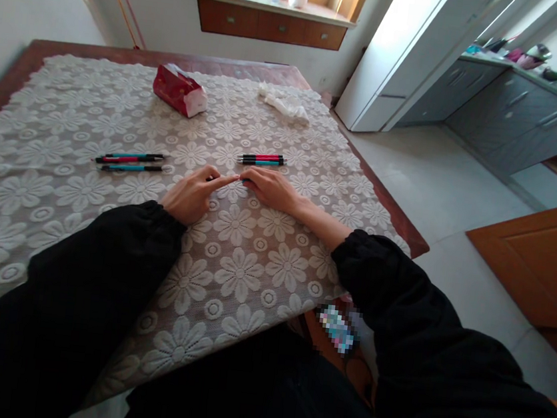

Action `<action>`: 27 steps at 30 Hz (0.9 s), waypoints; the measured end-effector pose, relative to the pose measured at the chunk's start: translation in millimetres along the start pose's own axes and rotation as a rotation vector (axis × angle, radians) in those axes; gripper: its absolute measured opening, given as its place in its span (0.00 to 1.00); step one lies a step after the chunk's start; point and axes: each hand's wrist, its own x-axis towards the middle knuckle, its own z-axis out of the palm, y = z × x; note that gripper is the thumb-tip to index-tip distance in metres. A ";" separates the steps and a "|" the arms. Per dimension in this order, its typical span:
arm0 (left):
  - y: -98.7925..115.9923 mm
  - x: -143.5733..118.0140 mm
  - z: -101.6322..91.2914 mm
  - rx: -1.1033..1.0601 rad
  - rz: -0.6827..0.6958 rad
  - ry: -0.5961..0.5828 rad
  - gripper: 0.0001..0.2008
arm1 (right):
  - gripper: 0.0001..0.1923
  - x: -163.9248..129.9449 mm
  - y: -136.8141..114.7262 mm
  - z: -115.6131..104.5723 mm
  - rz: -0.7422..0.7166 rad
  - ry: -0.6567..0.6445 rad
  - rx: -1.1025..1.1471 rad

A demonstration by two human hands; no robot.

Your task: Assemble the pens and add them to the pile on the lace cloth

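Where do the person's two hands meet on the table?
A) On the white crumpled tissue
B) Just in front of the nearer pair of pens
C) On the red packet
B: the left hand and right hand touch fingertips just below the pens.

Both forearms are reaching forward from the bottom of the view, each covered in a black sleeve gathered at the wrist. The left hand [190, 195] is lying with its knuckles up, most fingers curled under and the index finger stretching out to the right. The right hand [271, 188] is resting palm down, fingers together and pointing left. The left index fingertip is meeting the right fingertips. Neither hand is closing a grip around anything.
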 end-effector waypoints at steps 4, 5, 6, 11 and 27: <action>-0.8 0.6 1.0 -0.002 -0.012 -0.005 0.38 | 0.10 6.3 -5.0 -2.0 0.042 -0.029 -0.041; -1.0 0.6 1.2 -0.007 -0.014 -0.006 0.38 | 0.10 9.5 -7.1 -2.0 0.056 -0.035 -0.056; -1.1 0.6 1.5 -0.011 -0.018 -0.004 0.37 | 0.09 13.0 -9.3 -1.7 0.072 -0.039 -0.070; -0.2 0.5 1.3 -0.020 -0.082 0.006 0.35 | 0.09 24.2 -17.6 5.3 0.158 0.000 -0.068; 0.8 -0.7 -0.3 -0.111 -0.076 0.007 0.18 | 0.07 23.2 -19.3 4.1 -0.016 -0.066 -0.006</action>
